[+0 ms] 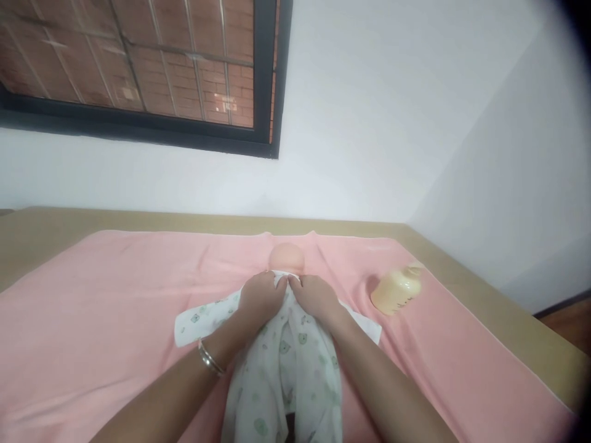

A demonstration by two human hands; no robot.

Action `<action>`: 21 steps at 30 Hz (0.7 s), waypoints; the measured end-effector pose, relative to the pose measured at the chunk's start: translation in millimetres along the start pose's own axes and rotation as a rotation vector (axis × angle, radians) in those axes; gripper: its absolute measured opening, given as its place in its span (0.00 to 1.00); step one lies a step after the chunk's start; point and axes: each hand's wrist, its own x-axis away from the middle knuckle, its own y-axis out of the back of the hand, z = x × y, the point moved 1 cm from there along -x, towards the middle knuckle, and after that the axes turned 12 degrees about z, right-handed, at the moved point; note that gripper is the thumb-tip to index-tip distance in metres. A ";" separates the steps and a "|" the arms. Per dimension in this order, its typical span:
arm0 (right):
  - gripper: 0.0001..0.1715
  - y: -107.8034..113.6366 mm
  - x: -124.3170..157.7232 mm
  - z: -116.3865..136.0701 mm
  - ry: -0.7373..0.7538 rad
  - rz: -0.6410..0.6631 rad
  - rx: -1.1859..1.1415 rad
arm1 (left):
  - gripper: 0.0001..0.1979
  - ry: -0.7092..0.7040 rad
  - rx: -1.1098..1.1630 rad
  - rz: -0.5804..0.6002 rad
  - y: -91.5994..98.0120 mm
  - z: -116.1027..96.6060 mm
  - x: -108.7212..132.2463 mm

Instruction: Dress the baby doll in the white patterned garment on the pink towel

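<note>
A doll lies on a pink blanket, its bald head showing above white baby clothes printed with small green figures. At the neckline my left hand is closed on the cloth. Close beside it, my right hand grips the same neckline from the other side. The two thumbs nearly meet below the doll's head. Both sleeves of the garment spread out sideways under my arms, and its lower part hangs toward me. The doll's face and body are hidden by my hands and the cloth.
To the right, a yellowish bottle lies on its side on the pink blanket. The blanket covers a light wooden surface. Behind stand a white wall and a dark-framed window with bars.
</note>
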 end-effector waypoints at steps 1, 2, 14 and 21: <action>0.40 -0.6 -2.5 -2.3 0.006 0.009 -0.017 | 0.21 0.007 0.019 0.008 0.2 -0.6 0.6; 0.41 -1.3 -4.2 -4.0 0.008 0.003 -0.028 | 0.21 0.003 0.035 0.012 0.2 -0.8 1.0; 0.35 -9.7 -4.1 -2.4 -0.047 -0.169 -0.050 | 0.17 -0.010 0.189 -0.023 -2.1 5.7 -4.4; 0.33 -8.2 -4.3 -2.5 -0.040 -0.180 -0.039 | 0.17 -0.001 0.211 -0.007 -1.1 4.8 -4.9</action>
